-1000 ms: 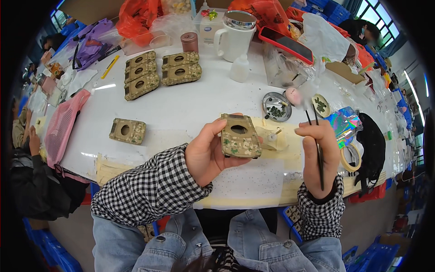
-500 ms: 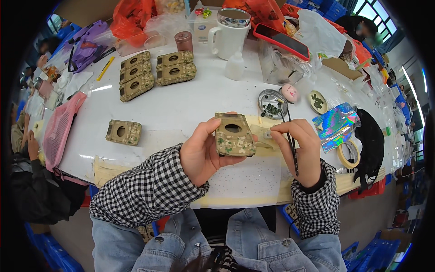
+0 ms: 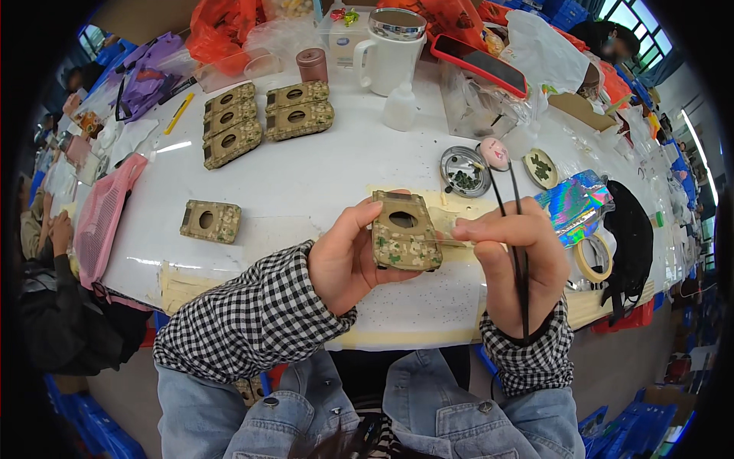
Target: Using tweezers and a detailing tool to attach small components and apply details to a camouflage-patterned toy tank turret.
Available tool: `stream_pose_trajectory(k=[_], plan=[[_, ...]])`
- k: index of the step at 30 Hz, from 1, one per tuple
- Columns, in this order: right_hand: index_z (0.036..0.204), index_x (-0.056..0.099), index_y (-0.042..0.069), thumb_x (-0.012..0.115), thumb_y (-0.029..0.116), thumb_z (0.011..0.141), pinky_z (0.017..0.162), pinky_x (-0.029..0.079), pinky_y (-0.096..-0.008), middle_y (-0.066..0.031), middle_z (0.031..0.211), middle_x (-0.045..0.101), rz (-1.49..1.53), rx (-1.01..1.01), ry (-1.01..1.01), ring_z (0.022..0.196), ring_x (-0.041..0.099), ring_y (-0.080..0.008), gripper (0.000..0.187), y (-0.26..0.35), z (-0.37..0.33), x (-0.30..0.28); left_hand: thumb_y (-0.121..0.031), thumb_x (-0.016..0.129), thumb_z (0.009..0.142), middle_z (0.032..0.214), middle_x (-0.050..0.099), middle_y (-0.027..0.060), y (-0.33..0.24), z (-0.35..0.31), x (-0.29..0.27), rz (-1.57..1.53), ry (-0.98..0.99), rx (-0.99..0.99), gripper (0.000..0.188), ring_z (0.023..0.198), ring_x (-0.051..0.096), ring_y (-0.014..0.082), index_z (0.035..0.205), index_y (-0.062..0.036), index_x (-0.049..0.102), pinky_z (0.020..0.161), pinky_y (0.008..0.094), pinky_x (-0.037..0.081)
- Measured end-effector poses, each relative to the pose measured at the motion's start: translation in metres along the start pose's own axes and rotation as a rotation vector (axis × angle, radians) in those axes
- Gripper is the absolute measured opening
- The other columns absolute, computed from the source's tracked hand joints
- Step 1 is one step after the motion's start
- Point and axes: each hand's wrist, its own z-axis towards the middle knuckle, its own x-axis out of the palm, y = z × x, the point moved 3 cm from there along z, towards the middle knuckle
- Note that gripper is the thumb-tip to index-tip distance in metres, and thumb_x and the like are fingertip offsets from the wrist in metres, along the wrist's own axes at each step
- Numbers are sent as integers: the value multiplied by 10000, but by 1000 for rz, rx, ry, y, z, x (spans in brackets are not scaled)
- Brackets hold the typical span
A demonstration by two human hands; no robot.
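My left hand (image 3: 348,260) holds a camouflage-painted block (image 3: 403,232) with an oval hole, lifted above the white table (image 3: 321,176). My right hand (image 3: 514,264) touches the block's right edge with thumb and forefinger while keeping black tweezers (image 3: 517,229) tucked against the palm, their tips pointing away from me. Both sleeves are black-and-white checked.
One camouflage block (image 3: 210,221) lies alone at left; several more (image 3: 264,122) sit in rows further back. Two round metal dishes (image 3: 462,171) with green bits, a white jug (image 3: 391,50), a small bottle (image 3: 401,107), a red phone (image 3: 478,65), tape roll (image 3: 592,258), holographic sheet (image 3: 577,205). Another person sits at far left.
My right hand moved left from beside the block until its fingers met the block's right edge. The tweezers swung along with it. The left hand kept hold of the block.
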Motion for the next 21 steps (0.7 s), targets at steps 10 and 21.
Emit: stream_pose_trajectory(k=[10, 21], plan=[[865, 586, 20, 604, 14, 822, 601, 400, -253, -53, 775, 628, 140, 70, -10, 644, 473, -139, 47, -8, -2, 14, -386, 332, 920, 1177, 536, 142, 1, 0, 0, 37, -17, 15, 487, 1010, 576, 326, 1313, -100, 369, 843, 374, 489], [858, 601, 17, 620, 10, 808, 592, 402, -249, -61, 744, 607, 96, 55, -6, 641, 488, -144, 54, -9, -1, 14, -382, 342, 920, 1181, 533, 143, 1, 0, 2, 25, -12, 17, 485, 1007, 577, 334, 1313, -98, 368, 840, 380, 492]])
